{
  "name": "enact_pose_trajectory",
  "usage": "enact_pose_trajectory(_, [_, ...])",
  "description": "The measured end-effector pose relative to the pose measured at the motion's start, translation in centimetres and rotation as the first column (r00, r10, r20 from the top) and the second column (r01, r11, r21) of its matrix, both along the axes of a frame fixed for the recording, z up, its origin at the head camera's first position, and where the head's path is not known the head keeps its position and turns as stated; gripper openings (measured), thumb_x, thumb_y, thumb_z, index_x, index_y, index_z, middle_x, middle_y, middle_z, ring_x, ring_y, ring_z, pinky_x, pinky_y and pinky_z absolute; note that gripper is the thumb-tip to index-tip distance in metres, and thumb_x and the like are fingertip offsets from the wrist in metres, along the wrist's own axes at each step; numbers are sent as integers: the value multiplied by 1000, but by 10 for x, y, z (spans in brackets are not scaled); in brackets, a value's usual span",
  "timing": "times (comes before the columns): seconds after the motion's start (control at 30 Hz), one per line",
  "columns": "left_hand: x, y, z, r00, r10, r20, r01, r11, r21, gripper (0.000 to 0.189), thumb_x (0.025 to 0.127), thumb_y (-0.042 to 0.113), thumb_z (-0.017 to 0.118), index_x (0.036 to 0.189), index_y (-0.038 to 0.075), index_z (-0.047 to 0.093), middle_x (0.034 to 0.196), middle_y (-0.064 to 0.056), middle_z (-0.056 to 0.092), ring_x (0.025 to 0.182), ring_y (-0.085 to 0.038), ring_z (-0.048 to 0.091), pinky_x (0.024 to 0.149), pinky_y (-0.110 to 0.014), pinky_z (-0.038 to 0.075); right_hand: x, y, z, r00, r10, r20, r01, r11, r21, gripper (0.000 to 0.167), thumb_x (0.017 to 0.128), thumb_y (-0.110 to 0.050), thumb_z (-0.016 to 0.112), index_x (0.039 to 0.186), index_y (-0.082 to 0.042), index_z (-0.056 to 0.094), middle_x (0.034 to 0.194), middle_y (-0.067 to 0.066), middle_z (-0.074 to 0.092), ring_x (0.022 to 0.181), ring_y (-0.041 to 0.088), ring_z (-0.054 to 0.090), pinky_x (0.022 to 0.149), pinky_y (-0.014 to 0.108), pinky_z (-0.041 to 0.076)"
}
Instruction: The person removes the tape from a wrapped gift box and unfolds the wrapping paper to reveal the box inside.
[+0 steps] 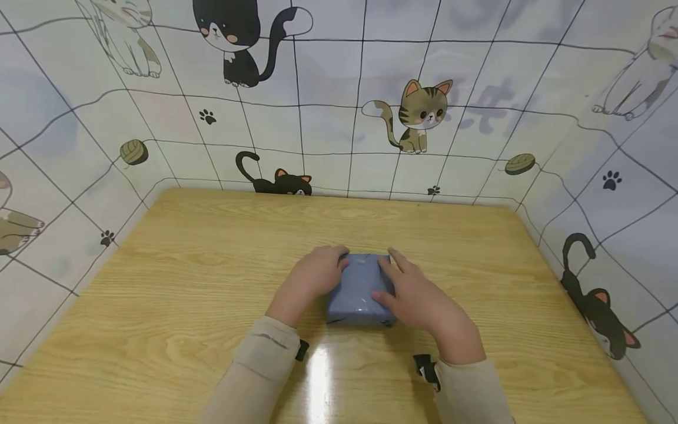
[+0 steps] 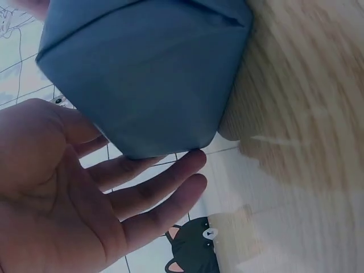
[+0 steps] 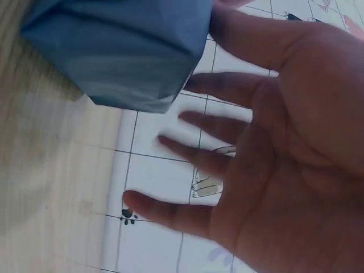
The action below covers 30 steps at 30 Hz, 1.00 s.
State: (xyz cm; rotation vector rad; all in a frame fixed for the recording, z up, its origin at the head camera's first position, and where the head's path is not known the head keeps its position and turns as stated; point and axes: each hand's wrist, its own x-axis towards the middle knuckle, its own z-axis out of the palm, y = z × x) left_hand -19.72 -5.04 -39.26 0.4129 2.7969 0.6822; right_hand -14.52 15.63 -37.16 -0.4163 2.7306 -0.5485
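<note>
A blue wrapped package (image 1: 360, 288), box-shaped with folded ends, sits at the middle of the wooden table. My left hand (image 1: 316, 271) holds its left side, thumb toward the top and fingers round the far left edge. In the left wrist view, fingertips of that hand (image 2: 62, 187) touch the package (image 2: 142, 79). On the other side, my right hand (image 1: 418, 294) has its thumb on the package's top. The right wrist view shows that hand (image 3: 267, 153) with fingers spread, the lower ones off the package (image 3: 125, 57). What is under the package is hidden.
The light wooden table (image 1: 185, 265) stretches out on both sides of the package. A white wall covering (image 1: 328, 129) with cat drawings and grid lines stands behind it and along both sides. Black straps (image 1: 426, 371) show at the sleeve cuffs.
</note>
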Motion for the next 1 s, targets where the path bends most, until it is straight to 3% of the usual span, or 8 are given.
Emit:
enact_pose_trajectory(0.1, [0, 0, -1, 997, -42, -66, 40, 999, -23, 39, 113, 25, 53, 149, 12, 62, 150, -11, 65, 143, -31, 59, 118, -51, 49, -2, 0, 0, 998, 65, -22, -65, 997, 29, 73, 109, -33, 62, 164, 4, 32, 177, 24, 18, 164, 47, 17, 126, 68, 30])
enact_pose_trajectory(0.27, [-1, 0, 1, 973, -137, -183, 129, 990, -57, 34, 109, 28, 62, 141, 16, 69, 146, -6, 68, 139, -28, 63, 115, -49, 52, -8, 1, 1, 986, 159, -44, -156, 986, 56, 73, 108, -34, 63, 160, 10, 36, 174, 28, 24, 161, 45, 29, 125, 63, 36])
enact_pose_trajectory(0.4, [-1, 2, 2, 967, -164, -196, 150, 985, -83, 33, 108, 33, 63, 136, 18, 72, 144, -5, 69, 136, -27, 64, 113, -49, 53, -14, 5, 4, 979, 196, -52, -193, 980, 53, 75, 106, -34, 68, 159, 11, 38, 171, 30, 29, 156, 46, 39, 124, 57, 40])
enact_pose_trajectory(0.73, [-1, 8, -2, 946, -199, -256, 170, 977, -131, 24, 107, 31, 66, 125, 19, 76, 131, -4, 75, 118, -26, 72, 99, -47, 60, -12, 3, 5, 982, 186, -29, -183, 978, 101, 76, 105, -34, 69, 158, 11, 39, 172, 29, 28, 156, 44, 39, 125, 55, 39])
enact_pose_trajectory(0.93, [0, 10, 1, 942, -194, -274, 157, 976, -153, 19, 106, 32, 67, 119, 22, 77, 124, 0, 78, 113, -23, 73, 103, -62, 53, -9, 2, 6, 985, 169, -20, -166, 982, 94, 76, 106, -35, 68, 160, 9, 37, 173, 27, 26, 157, 43, 38, 125, 55, 39])
enact_pose_trajectory(1.0, [0, 11, 2, 941, -197, -275, 158, 975, -156, 17, 106, 32, 67, 117, 22, 76, 121, 1, 78, 110, -22, 74, 102, -61, 54, -8, 3, 7, 985, 171, -23, -168, 981, 99, 76, 106, -35, 68, 160, 9, 37, 173, 27, 27, 157, 43, 39, 125, 55, 40])
